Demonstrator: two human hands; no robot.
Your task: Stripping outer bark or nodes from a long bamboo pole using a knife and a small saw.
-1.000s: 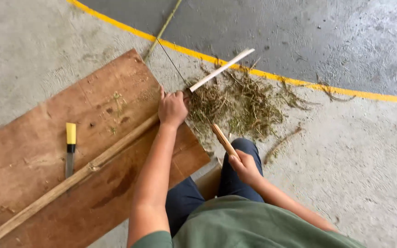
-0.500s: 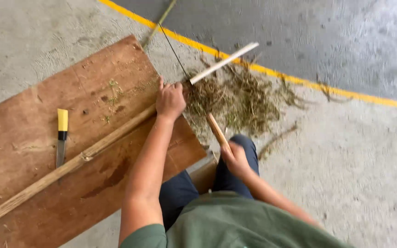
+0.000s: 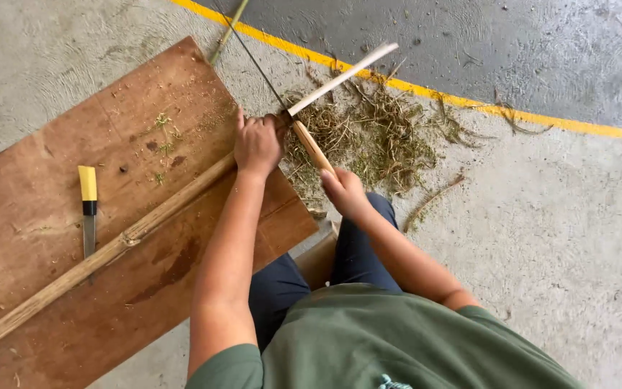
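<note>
My left hand [image 3: 257, 142] grips a long bamboo stick [image 3: 102, 256] that lies slanted across a brown wooden board [image 3: 52, 122]. The stick's far end [image 3: 343, 75] past my hand is pale and peeled and sticks out over the floor. My right hand [image 3: 345, 191] holds the wooden handle of a knife [image 3: 312, 146]. The handle points up toward the stick right beside my left hand; the blade is hidden there.
A yellow-handled knife [image 3: 88, 209] lies on the board left of the stick. A heap of green-brown shavings [image 3: 376, 133] covers the concrete floor beyond my hands. A yellow painted line [image 3: 469, 104] crosses the floor. A thin green stalk [image 3: 228, 32] lies at the top.
My right hand has moved the knife up from near my knee to the stick beside my left hand. My left hand keeps its grip on the stick.
</note>
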